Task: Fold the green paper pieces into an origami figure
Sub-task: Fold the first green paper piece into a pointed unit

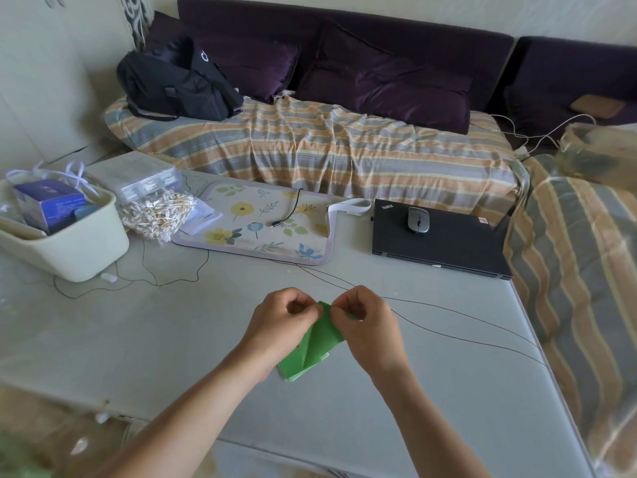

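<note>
Green paper (319, 343), partly folded, is held just above the grey table (431, 391) near its front edge, its top corner pinched between the curled fingers of the left hand (281, 326) and right hand (367, 326).

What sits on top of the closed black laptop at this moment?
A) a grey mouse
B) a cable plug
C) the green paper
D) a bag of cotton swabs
A: a grey mouse rests on the lid of the laptop, while the green paper is pinched between both hands nearer the camera.
</note>
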Tool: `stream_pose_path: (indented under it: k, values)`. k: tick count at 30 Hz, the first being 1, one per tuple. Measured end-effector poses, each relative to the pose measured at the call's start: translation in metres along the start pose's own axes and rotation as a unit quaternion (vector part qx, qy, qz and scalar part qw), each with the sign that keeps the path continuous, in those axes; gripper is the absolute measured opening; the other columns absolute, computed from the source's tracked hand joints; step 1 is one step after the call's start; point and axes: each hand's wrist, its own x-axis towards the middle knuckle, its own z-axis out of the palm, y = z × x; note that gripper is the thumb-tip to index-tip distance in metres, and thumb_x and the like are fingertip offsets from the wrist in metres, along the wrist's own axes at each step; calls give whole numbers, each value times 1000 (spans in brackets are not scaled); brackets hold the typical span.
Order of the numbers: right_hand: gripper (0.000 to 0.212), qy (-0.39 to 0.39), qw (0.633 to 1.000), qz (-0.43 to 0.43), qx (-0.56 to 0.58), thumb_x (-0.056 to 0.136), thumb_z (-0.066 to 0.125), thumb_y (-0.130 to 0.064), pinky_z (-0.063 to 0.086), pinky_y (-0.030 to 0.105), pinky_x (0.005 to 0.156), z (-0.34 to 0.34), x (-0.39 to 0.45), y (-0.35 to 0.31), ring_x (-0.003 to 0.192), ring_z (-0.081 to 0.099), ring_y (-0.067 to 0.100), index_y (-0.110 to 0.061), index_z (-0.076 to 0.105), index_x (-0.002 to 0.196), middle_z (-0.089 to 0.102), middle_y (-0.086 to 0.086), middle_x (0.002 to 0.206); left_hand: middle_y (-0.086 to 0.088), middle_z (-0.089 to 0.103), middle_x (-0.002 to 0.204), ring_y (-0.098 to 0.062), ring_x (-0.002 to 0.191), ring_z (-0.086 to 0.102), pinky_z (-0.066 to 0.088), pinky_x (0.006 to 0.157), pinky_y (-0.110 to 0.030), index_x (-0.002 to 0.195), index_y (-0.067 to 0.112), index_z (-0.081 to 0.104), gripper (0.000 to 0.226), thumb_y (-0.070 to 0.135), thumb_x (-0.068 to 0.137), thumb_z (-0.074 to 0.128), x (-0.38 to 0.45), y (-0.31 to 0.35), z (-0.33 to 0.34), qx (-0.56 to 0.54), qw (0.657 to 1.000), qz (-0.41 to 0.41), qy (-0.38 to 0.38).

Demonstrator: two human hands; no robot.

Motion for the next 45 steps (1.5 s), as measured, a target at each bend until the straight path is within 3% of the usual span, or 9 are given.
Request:
stream_pose_path:
  k: [6, 10, 16, 21, 27, 30, 37, 41, 45]
  values:
    - [12, -1, 991, -115, -62, 83, 71, -8, 44, 12, 63, 7, -4, -1, 72, 62, 8, -17, 67, 77, 67, -11, 74, 3, 72, 86, -15, 83, 68, 49, 58, -23, 87, 22, 72, 6, 26, 89, 68, -2, 3, -1, -66, 997, -37, -1]
    - [15, -30, 997, -68, -19, 94, 64, -20, 54, 15, 71, 7, -5, -4, 80, 68, 4, -21, 76, 85, 74, -12, 83, 4, 73, 88, -12, 83, 68, 50, 57, -23, 90, 23, 73, 9, 24, 92, 65, -3, 5, -3, -84, 996, -35, 17]
    - [21, -31, 999, -37, -11, 86, 65, -3, 51, 11, 71, 5, -2, 1, 78, 67, 0, -22, 73, 88, 74, -13, 83, 6, 73, 86, -12, 82, 67, 50, 61, -25, 90, 25, 74, 8, 29, 91, 67, -3, 6, -2, -75, 997, -28, 0]
    - [11, -13, 999, 10, 42, 86, 73, -10, 49, 12, 65, 4, 1, 4, 73, 66, 2, -20, 69, 90, 73, -6, 81, -1, 76, 84, -15, 76, 72, 58, 62, -27, 95, 14, 72, 32, 38, 101, 52, -6, 13, -3, -117, 991, -49, -32]
    - [11, -14, 995, 48, 86, 84, 74, -11, 48, 14, 60, 3, 4, 6, 69, 66, 9, -20, 69, 87, 73, -3, 76, -8, 74, 87, -17, 79, 74, 62, 67, -31, 94, 14, 73, 14, 6, 94, 61, -5, 8, -1, -119, 991, -33, -52]
    - [10, -24, 992, 50, 111, 84, 75, -11, 50, 21, 63, 0, 4, 6, 69, 67, 12, -19, 71, 86, 74, 1, 77, -16, 72, 97, -26, 87, 75, 63, 69, -35, 95, 13, 73, 9, 6, 93, 67, -4, 5, -1, -120, 991, -20, -52]
    - [8, -48, 986, 57, 152, 91, 69, -13, 60, 43, 80, 0, 3, 3, 74, 70, 20, -16, 75, 87, 76, 6, 79, -12, 73, 95, -26, 86, 75, 64, 72, -36, 94, 15, 73, 10, 8, 92, 67, 1, 1, -1, -109, 993, -19, -31]
    - [18, -92, 985, 80, 124, 92, 71, -32, 59, 37, 77, 2, 1, 2, 76, 70, 19, -15, 75, 88, 76, 8, 84, -13, 72, 94, -25, 86, 75, 64, 73, -36, 98, 12, 70, 9, 6, 92, 65, 1, 3, -1, -133, 991, -28, -16]
    - [9, -107, 987, 74, 96, 90, 73, -17, 53, 33, 69, 4, 0, 5, 64, 63, 15, -13, 76, 83, 76, 13, 76, -2, 73, 85, -19, 80, 72, 63, 76, -37, 97, 13, 71, 7, 10, 91, 67, 1, 4, -3, -138, 990, -32, -10]
